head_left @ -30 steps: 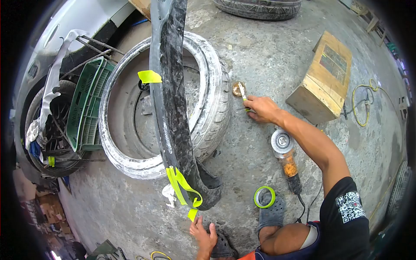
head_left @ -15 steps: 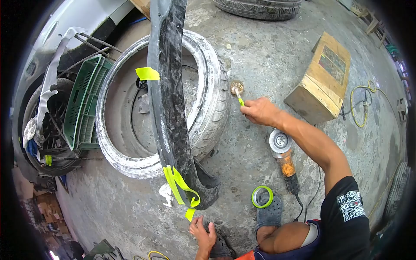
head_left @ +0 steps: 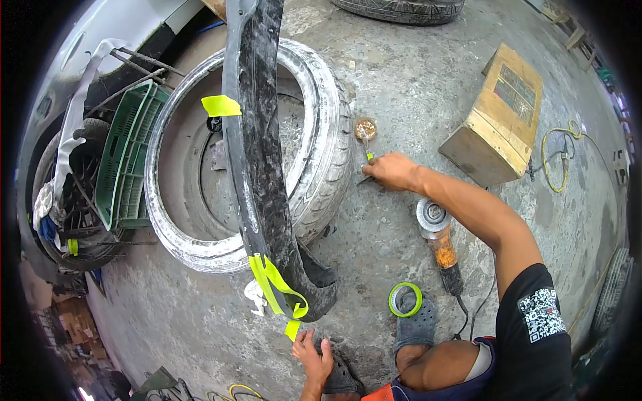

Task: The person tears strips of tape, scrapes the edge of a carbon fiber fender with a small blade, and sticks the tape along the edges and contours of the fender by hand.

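A long black curved panel (head_left: 257, 134) leans across a whitish, dusty tyre (head_left: 334, 160), with yellow-green tape (head_left: 267, 284) looped at its lower end. My left hand (head_left: 314, 357) is by that end, thumb and fingers apart. Its fingertips are beside a short piece of yellow-green tape (head_left: 292, 330); whether they touch it I cannot tell. On the floor right of the tyre, my right hand (head_left: 393, 172) pinches a thin tool (head_left: 369, 156) with yellow-green on its handle. The tool's far end sits in a small round container (head_left: 365, 128) of brownish stuff. A dark tip shows below the fingers.
An angle grinder (head_left: 441, 247) with its cord lies below my right forearm. A green tape roll (head_left: 405, 299) rests against my shoe. A wooden box (head_left: 495, 117) stands at the right, a green crate (head_left: 130, 157) at the left beside a car wheel (head_left: 80, 194).
My right hand has shifted slightly down and closer to the floor, away from the container, and a dark tip now shows under its fingers. My left hand has barely moved.
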